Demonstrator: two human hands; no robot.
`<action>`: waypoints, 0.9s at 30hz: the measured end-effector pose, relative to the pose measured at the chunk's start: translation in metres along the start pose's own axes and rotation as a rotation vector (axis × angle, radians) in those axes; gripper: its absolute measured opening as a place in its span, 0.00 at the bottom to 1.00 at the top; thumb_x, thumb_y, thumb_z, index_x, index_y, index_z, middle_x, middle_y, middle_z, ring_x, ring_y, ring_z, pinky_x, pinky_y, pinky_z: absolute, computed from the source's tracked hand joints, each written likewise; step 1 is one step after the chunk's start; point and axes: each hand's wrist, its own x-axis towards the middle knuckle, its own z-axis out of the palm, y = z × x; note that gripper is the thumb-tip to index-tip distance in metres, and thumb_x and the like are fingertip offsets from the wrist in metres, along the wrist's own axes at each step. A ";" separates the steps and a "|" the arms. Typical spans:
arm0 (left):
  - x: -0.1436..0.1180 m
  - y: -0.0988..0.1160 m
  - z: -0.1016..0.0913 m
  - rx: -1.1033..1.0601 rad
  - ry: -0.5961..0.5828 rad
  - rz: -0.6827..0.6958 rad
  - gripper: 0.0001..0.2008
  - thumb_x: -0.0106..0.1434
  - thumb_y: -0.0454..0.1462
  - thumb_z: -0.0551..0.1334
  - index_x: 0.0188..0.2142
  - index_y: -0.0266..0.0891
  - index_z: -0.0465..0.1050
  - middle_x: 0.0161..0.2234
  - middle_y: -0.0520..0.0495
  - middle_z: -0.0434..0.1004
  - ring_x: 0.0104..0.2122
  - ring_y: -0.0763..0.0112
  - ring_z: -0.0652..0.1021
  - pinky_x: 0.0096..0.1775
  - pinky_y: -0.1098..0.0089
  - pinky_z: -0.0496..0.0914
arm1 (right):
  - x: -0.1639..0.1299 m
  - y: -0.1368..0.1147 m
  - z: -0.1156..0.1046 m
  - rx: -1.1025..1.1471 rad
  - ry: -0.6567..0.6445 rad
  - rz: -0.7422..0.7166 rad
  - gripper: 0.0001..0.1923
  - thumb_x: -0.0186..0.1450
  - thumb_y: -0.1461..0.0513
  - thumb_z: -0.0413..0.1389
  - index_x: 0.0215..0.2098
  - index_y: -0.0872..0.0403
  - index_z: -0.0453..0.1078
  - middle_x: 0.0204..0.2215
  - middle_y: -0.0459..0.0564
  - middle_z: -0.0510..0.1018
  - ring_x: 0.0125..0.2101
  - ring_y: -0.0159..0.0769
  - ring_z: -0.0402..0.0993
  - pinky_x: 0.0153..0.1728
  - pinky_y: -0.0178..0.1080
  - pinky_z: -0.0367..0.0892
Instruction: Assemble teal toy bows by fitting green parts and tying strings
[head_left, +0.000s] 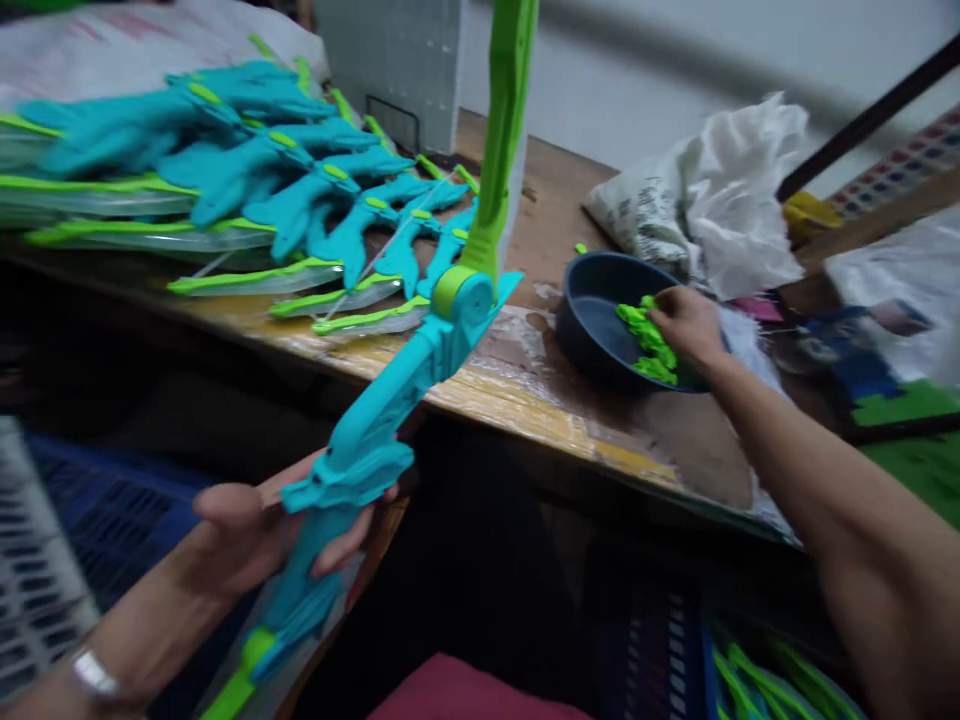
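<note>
The bow (390,385) hangs in front of the bench's front edge, slanting, one limb rising past that edge and the other down toward your lap. Your left hand (259,540) has its fingers curled round the teal grip, thumb standing off it. That looks a loose hold: a bump on the upper limb could twist the bow in your palm or let it drop.

Your right hand (688,320) is in the bowl (589,330), fingers bent onto the green parts (651,345) at its right side; you cannot tell from here whether one is pinched. The bowl sits near the front edge of the bench (555,190), so leaning your wrist on its rim could tip it and spill the parts. One loose piece (580,248) lies just behind the bowl and could get swept off.

The stack (307,150) of more bows fills the bench's left end up to the front edge; swinging left could snag their strings. A sack (637,200) stands behind the bowl, toward the back edge.
</note>
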 end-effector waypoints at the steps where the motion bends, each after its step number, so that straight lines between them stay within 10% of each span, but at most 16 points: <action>1: 0.001 0.004 0.001 -0.004 -0.069 0.012 0.48 0.40 0.70 0.67 0.49 0.38 0.77 0.25 0.48 0.75 0.20 0.72 0.69 0.22 0.71 0.65 | -0.007 -0.014 -0.004 0.060 0.059 -0.040 0.06 0.68 0.59 0.57 0.37 0.54 0.74 0.31 0.51 0.77 0.33 0.40 0.73 0.42 0.47 0.70; 5: 0.006 0.013 0.012 -0.037 0.012 0.066 0.25 0.56 0.54 0.71 0.40 0.34 0.75 0.27 0.48 0.73 0.18 0.80 0.68 0.21 0.77 0.58 | -0.076 -0.100 -0.027 0.316 0.110 -0.350 0.12 0.68 0.56 0.60 0.47 0.52 0.75 0.36 0.50 0.78 0.33 0.40 0.75 0.37 0.44 0.71; 12: 0.008 0.005 0.045 -0.001 0.254 0.078 0.18 0.63 0.49 0.68 0.38 0.36 0.70 0.28 0.47 0.77 0.23 0.70 0.76 0.27 0.70 0.73 | -0.223 -0.235 -0.031 0.662 -0.046 -0.686 0.15 0.72 0.65 0.56 0.56 0.49 0.70 0.38 0.51 0.78 0.36 0.37 0.76 0.34 0.38 0.74; 27: -0.022 -0.008 0.081 0.288 0.277 0.201 0.20 0.65 0.49 0.66 0.47 0.38 0.68 0.31 0.51 0.74 0.24 0.76 0.73 0.25 0.75 0.69 | -0.252 -0.254 -0.038 0.378 0.173 -0.835 0.13 0.71 0.71 0.54 0.53 0.58 0.69 0.35 0.57 0.77 0.33 0.41 0.72 0.30 0.42 0.71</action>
